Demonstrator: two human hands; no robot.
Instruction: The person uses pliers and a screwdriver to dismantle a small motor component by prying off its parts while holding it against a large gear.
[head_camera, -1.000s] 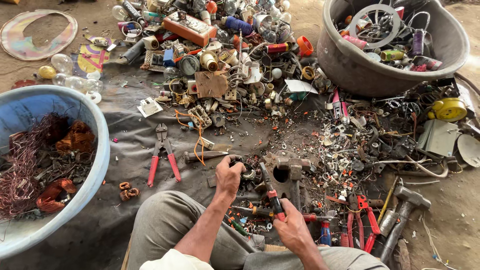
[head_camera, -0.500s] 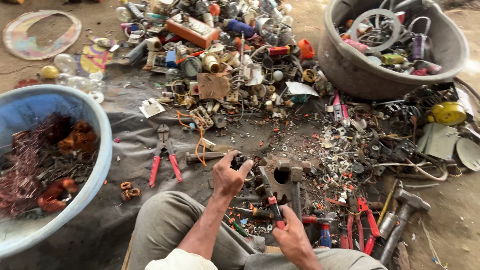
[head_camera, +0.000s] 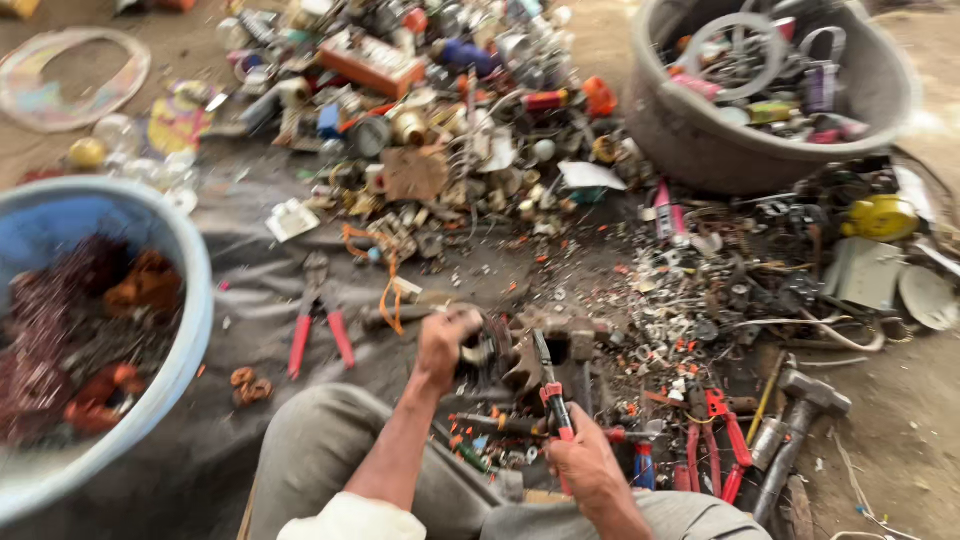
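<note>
The left hand (head_camera: 445, 345) has closed round a small motor part (head_camera: 490, 352), steadying it, perhaps, while the right hand (head_camera: 585, 465) grips red-handled cutters (head_camera: 552, 385) against it.

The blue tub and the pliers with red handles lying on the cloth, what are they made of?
The blue tub looks like plastic: an even, dull blue wall with a thick, smooth rim. The pliers seem to be dark grey metal at the jaws, with a matt, worn look, and their red handles look like a plastic or rubber coating; blur leaves that open.
</note>
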